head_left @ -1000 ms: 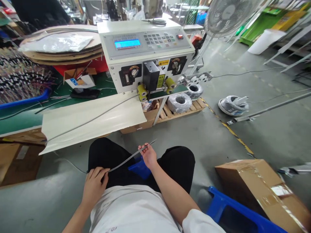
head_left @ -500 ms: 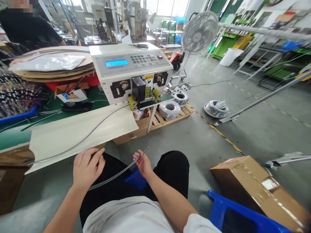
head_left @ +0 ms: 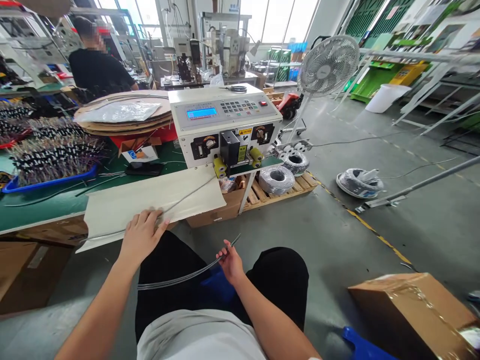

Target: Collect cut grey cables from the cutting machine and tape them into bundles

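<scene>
My right hand [head_left: 230, 263] is closed round a small bunch of grey cables [head_left: 180, 281], whose near ends stick up past the fingers while the rest hangs in a curve over my lap. My left hand [head_left: 144, 231] rests palm down on a cream sheet [head_left: 108, 212], fingers stretched and thumb apart. Under its fingers passes another grey cable [head_left: 189, 192], running up to the yellow rollers [head_left: 219, 167] of a white cable-cutting machine [head_left: 228, 120] with a lit blue display. What the left palm covers is hidden.
Cable coils [head_left: 276, 180] lie on a wooden pallet [head_left: 262, 202] right of the machine. A standing fan [head_left: 328, 67] is behind. Blue trays of wired parts [head_left: 56, 150] sit at left. A cardboard box [head_left: 408, 310] stands at lower right. A person in black [head_left: 97, 70] is at the back.
My left hand has moved forward from above my knee onto the sheet and the cable there. The right hand still holds its bunch. The view has shifted left.
</scene>
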Demonstrator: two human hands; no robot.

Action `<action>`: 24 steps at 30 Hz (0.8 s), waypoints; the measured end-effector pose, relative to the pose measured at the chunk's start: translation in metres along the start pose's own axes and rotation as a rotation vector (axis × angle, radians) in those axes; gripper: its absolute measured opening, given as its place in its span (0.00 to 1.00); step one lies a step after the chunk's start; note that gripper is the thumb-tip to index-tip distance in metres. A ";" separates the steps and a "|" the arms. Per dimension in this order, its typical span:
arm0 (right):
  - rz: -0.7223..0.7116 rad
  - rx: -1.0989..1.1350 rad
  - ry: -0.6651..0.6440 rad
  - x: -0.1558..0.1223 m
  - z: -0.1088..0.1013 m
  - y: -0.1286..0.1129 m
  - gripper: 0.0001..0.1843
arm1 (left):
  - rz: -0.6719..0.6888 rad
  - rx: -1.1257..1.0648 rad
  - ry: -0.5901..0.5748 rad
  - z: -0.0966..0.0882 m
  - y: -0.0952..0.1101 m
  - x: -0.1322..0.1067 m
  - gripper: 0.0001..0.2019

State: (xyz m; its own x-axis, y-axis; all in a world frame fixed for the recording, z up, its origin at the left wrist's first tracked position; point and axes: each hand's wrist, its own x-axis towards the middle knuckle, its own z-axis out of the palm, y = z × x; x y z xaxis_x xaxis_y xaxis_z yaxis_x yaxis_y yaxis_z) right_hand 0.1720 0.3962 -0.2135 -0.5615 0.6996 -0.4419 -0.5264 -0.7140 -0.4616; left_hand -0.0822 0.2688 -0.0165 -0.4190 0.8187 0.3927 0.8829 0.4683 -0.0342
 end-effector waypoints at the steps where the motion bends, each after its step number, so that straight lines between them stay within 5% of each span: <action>1: -0.001 -0.010 -0.007 0.000 0.001 0.000 0.15 | 0.013 -0.002 -0.001 -0.002 -0.008 -0.006 0.22; 4: -0.014 -0.049 -0.030 -0.001 0.005 -0.002 0.17 | 0.116 -0.028 0.069 -0.010 -0.025 -0.026 0.14; 7: -0.008 -0.079 -0.050 -0.001 0.009 -0.003 0.20 | 0.228 -0.060 0.130 -0.009 -0.018 -0.055 0.09; 15: 0.041 -0.130 -0.118 0.000 0.008 -0.002 0.20 | 0.271 -0.219 -0.224 0.052 0.076 -0.146 0.13; 18: 0.040 -0.120 -0.090 -0.001 0.006 -0.002 0.21 | 0.247 -0.229 -0.281 0.062 0.086 -0.155 0.14; 24: 0.025 -0.131 0.007 -0.003 0.009 -0.004 0.18 | 0.263 -0.205 -0.301 0.053 0.079 -0.151 0.14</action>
State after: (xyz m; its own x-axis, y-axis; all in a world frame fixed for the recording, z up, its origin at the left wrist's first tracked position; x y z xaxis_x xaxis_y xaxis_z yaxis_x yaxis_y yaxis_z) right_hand 0.1699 0.3969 -0.2034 -0.5690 0.6819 -0.4596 -0.4242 -0.7222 -0.5463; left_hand 0.0395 0.2002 -0.1275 -0.1913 0.9755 0.1086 0.9786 0.1811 0.0975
